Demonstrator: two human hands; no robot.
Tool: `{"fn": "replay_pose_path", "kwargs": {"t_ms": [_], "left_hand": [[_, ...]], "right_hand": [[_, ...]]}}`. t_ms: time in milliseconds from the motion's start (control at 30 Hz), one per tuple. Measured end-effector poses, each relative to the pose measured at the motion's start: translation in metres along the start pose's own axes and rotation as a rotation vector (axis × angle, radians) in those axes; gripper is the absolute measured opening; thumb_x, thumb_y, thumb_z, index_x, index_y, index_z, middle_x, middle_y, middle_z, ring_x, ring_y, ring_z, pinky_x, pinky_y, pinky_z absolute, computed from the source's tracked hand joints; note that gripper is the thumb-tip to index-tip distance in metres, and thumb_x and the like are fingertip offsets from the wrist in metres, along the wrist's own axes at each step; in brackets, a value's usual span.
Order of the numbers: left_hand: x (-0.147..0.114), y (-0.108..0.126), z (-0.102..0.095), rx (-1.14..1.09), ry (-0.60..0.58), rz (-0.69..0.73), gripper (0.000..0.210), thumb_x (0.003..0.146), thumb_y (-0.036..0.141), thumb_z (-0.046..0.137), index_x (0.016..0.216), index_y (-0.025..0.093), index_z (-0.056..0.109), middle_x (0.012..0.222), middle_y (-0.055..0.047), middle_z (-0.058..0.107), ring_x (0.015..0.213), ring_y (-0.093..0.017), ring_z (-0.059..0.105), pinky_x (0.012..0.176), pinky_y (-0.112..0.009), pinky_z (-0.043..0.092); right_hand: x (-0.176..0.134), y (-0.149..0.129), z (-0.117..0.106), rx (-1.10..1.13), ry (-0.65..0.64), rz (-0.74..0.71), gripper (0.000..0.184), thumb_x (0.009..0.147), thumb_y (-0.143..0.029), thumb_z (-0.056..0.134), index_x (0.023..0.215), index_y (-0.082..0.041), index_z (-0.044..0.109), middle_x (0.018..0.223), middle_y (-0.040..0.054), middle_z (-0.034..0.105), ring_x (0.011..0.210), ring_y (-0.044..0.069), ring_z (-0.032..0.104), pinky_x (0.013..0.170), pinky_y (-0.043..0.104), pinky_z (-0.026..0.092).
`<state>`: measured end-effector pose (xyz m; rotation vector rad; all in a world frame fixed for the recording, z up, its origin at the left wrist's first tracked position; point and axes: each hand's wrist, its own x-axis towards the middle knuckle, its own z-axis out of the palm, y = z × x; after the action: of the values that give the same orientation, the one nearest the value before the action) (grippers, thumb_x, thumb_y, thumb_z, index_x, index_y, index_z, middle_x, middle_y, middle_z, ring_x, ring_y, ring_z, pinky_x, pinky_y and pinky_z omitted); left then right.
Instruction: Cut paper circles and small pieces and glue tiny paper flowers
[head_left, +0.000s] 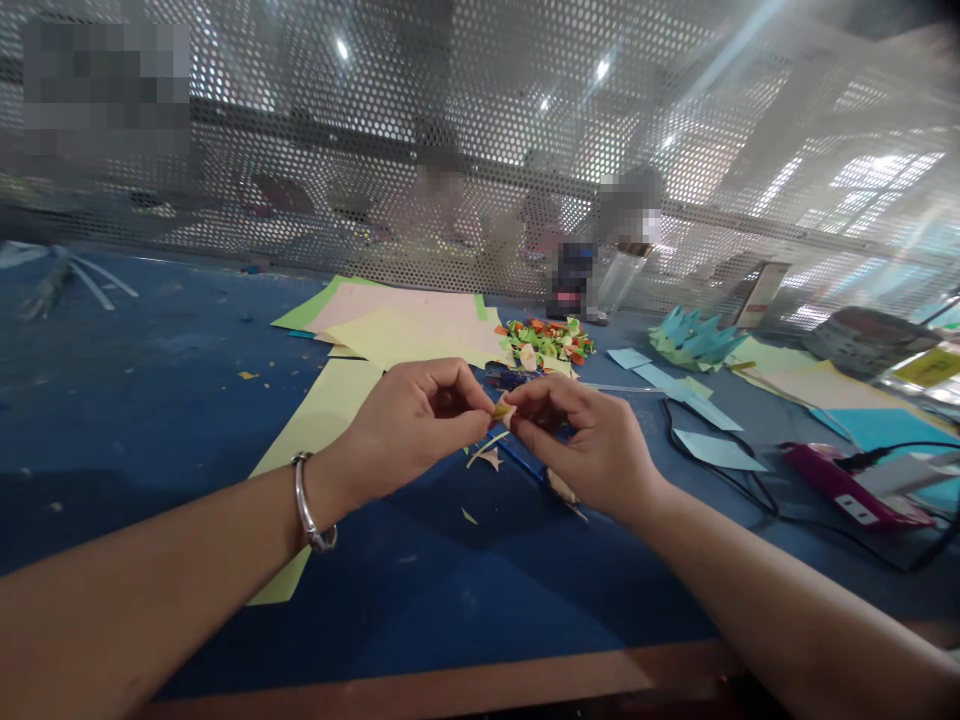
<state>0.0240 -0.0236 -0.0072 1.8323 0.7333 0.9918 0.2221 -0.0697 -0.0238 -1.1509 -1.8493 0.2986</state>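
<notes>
Between my fingertips is a small yellow and pale pink paper piece [502,411], perhaps a rolled or folded bit. My left hand [420,415] pinches its yellow end between thumb and forefinger. On the other side, the fingers of my right hand [592,440] are closed on the pinkish end. Paper scraps, among them a thin yellow-green strip [486,450] and a pink scrap [491,459], lie on the blue table just below. A blue stick-like tool [525,462] is partly hidden behind my right hand.
Stacked coloured sheets [405,320] lie ahead, near a heap of small paper flowers [547,342]. A long yellow sheet [322,410] passes under my left arm. To the right are pale blue slips [720,450], a spiky blue paper piece [694,338], a purple power strip [855,490] and cables.
</notes>
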Motion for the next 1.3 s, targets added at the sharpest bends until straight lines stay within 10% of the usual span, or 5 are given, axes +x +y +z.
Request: {"fn": "replay_pose_path", "kwargs": {"t_ms": [500,1300], "left_hand": [[0.002,-0.007,-0.002,-0.106,-0.062,-0.115,0.008,0.078,0.02,0.072,0.08,0.017,0.065,0.074,-0.001,0.069,0.072,-0.014,0.065,0.07,-0.028,0.05],[-0.009,0.003,0.004,0.47,0.04,0.284,0.01,0.079,0.007,0.065,0.082,0.017,0.067,0.083,0.0,0.061,0.077,-0.013,0.061,0.07,-0.026,0.052]], "right_hand": [[-0.002,0.003,0.002,-0.005,-0.032,-0.085,0.012,0.088,-0.015,0.065,0.098,-0.018,0.072,0.079,-0.0002,0.071,0.066,0.01,0.062,0.059,0.02,0.048],[0.0,0.005,0.001,-0.17,0.005,-0.247,0.007,0.091,-0.014,0.063,0.091,-0.016,0.07,0.083,0.0033,0.068,0.07,0.013,0.062,0.063,0.026,0.048]]}}
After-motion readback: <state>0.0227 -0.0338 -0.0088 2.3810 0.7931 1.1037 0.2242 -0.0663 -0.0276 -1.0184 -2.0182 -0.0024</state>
